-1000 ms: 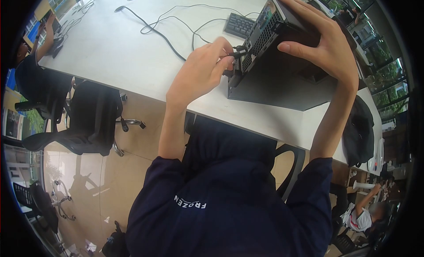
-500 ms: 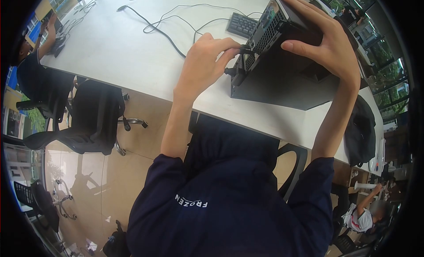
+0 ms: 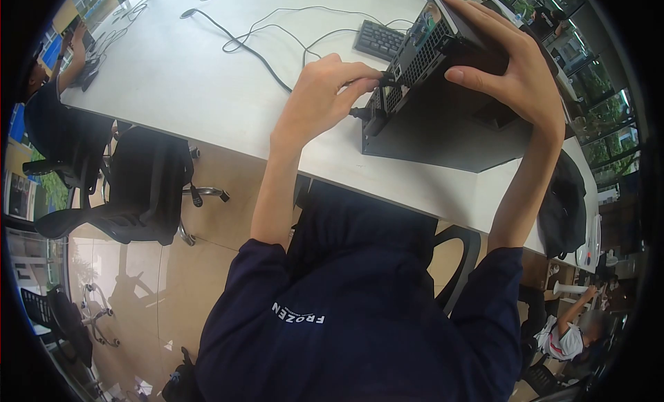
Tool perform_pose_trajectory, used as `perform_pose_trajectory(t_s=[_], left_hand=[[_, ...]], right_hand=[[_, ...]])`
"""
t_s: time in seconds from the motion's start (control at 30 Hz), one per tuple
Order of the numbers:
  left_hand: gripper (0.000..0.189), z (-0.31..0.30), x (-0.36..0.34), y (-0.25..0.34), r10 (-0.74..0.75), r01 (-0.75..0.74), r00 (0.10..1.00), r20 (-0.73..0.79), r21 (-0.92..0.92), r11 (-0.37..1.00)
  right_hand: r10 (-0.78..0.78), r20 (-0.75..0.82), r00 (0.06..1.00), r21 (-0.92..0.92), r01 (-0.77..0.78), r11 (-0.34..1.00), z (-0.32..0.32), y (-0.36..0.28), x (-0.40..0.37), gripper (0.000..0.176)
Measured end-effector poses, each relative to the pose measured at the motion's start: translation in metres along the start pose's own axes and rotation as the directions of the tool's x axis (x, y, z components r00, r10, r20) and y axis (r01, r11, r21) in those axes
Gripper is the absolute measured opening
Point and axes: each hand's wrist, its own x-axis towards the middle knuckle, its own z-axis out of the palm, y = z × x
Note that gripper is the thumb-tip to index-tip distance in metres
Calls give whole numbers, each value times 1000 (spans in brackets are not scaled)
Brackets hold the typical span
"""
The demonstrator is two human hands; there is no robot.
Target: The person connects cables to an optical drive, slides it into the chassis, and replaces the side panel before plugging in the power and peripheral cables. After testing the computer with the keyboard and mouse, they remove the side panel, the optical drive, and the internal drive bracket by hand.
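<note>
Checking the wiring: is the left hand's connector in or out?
Cannot tell: the left hand pinches the black connector at the computer tower's rear panel, but its tip cannot be made out.

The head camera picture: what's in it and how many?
Big table: one, white, middle
Computer case: one, black, on the table
Plugs: at least two, black, at the case
Keyboard: one, dark, beyond the case
Cables: several, dark, on the table
Chairs: several, black, mostly left
Bag-like thing: at least one, black, right
Other people: at least three, dark or white tops, edges
Own shirt: one, navy, bottom
Left hand: one, bare, on a plug
Right hand: one, bare, on the case
</note>
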Motion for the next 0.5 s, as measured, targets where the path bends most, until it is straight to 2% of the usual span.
perform_pose_trajectory(t_s=[0.07, 0.1, 0.17, 0.3, 0.37, 0.5], left_hand=[[14, 0, 1, 5, 8, -8, 1000, -4, 59, 998], [14, 0, 2, 7, 15, -14, 1000, -6, 117, 993], [14, 1, 3, 8, 17, -16, 1000, -6, 119, 993], [14, 4, 3, 8, 20, -16, 999, -32, 116, 993], [15, 9, 2, 6, -30, 32, 999, -25, 74, 997], [16, 17, 1, 9, -101, 103, 993, -54, 31, 994]], right_hand=[[-83, 39, 996, 81, 80, 994, -21, -51, -7, 96], [-79, 39, 996, 81, 76, 994, -26, -70, -11, 96], [-78, -29, 997, 16, 78, 997, -32, -93, -17, 96], [-64, -11, 998, -10, 64, 998, -32, -90, -15, 96], [-69, 64, 996, 180, 56, 982, -34, -73, -9, 96], [-130, 12, 991, 199, 125, 972, -19, -48, -5, 96]])
